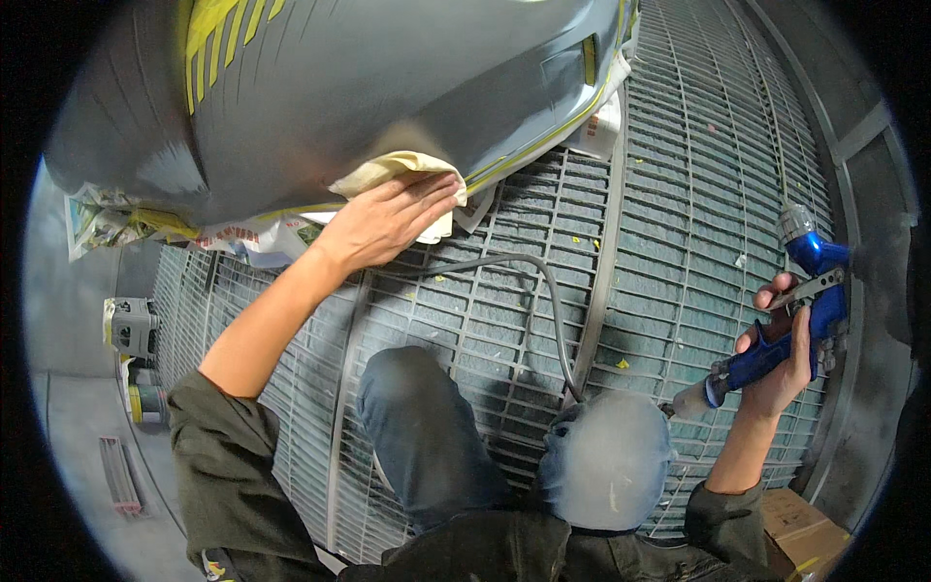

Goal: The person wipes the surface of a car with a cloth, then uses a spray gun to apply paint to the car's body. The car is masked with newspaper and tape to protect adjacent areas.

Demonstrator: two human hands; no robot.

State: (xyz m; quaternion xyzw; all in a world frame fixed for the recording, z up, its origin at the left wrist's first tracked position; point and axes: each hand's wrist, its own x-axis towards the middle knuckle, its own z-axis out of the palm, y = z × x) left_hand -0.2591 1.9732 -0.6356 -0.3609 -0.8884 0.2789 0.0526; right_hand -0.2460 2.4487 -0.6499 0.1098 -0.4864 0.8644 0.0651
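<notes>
At upper centre, our left hand holds the cloth against the panel, fingers extended for even pressure, we judge. At right, our right hand grasps the gun, clear of the panel.

Panel ahead, spray gun to the right, floor grating below.
The left hand lies on a cloth at the panel's near edge; masking paper runs along beneath that edge; the gun sits in the right hand, well apart from the panel, near the right wall; a hose crosses the grating between the left hand and the right knee; the left knee is left of it; a cardboard box lies at lower right, beside the right sleeve.
</notes>
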